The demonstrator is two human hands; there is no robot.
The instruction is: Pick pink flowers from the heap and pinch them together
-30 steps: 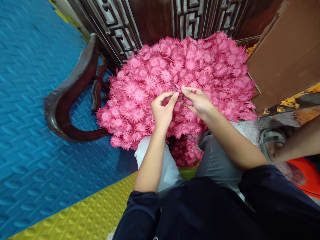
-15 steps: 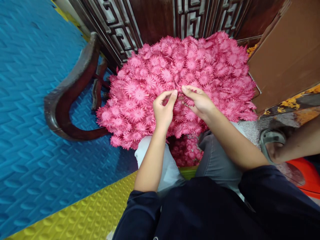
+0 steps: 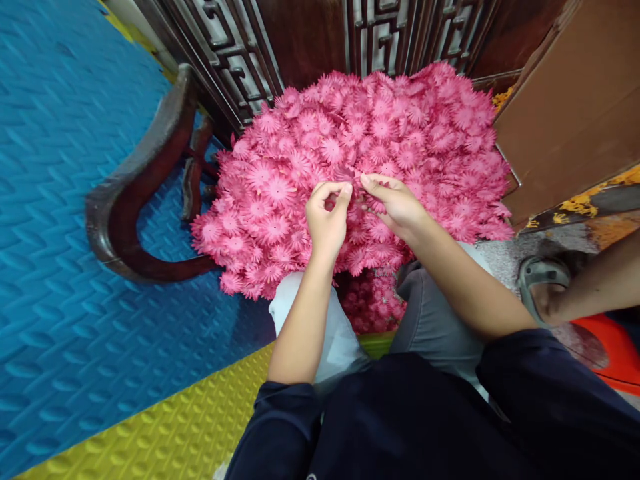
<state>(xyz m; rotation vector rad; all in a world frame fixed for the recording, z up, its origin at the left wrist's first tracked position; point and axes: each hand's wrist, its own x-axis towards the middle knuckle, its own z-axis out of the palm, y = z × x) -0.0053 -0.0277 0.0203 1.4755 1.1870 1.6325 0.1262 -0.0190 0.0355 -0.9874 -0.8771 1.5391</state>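
A large heap of pink artificial flowers [image 3: 280, 190] with thin pointed petals lies in front of my knees. Over its middle, my left hand [image 3: 327, 217] is closed, thumb and index fingertip pinched on a darker pink flower piece [image 3: 344, 174] that sticks up past the fingertips. Close to its right, my right hand [image 3: 395, 205] is also closed, thumb against forefinger, with pink petals showing between its curled fingers. The two sets of fingertips are a small gap apart. How many pieces the right hand holds is hidden by its fingers.
A curved dark wooden armrest [image 3: 120, 227] stands at the left on blue textured matting [image 3: 55, 280]. Carved dark wood panels [image 3: 305, 40] rise behind the heap. A brown board [image 3: 570, 107] leans at the right. Another person's arm [image 3: 595, 280] and sandalled foot are at the right, near a red object [image 3: 617, 353].
The darker pink flower piece now stands up above my left fingertips, where it was not plainly visible before. My right fingertips have shifted slightly left and down. The heap looks the same.
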